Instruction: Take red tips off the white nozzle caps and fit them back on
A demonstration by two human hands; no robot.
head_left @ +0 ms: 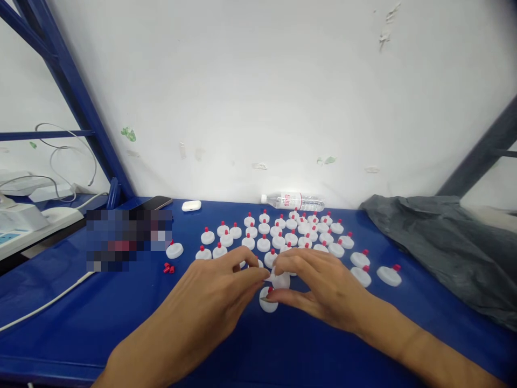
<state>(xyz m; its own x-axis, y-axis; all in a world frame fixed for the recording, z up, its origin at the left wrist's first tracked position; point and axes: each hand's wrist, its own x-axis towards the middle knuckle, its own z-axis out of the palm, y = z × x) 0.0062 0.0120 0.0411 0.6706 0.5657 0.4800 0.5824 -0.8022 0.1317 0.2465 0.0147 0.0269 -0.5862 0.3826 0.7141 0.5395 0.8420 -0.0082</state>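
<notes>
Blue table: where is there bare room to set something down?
Table, left: between the cable and left arm. Front: between left arm and right arm, nearer than the caps. Back: a smaller gap between the case and bottle. Crowded: the middle, where caps cluster at the left hand and right hand.

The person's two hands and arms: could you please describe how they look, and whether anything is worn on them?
The left hand and the right hand are ungloved, and I see no rings on them. The left forearm and right forearm show no sleeve, watch, bracelet or cable within the picture.
</notes>
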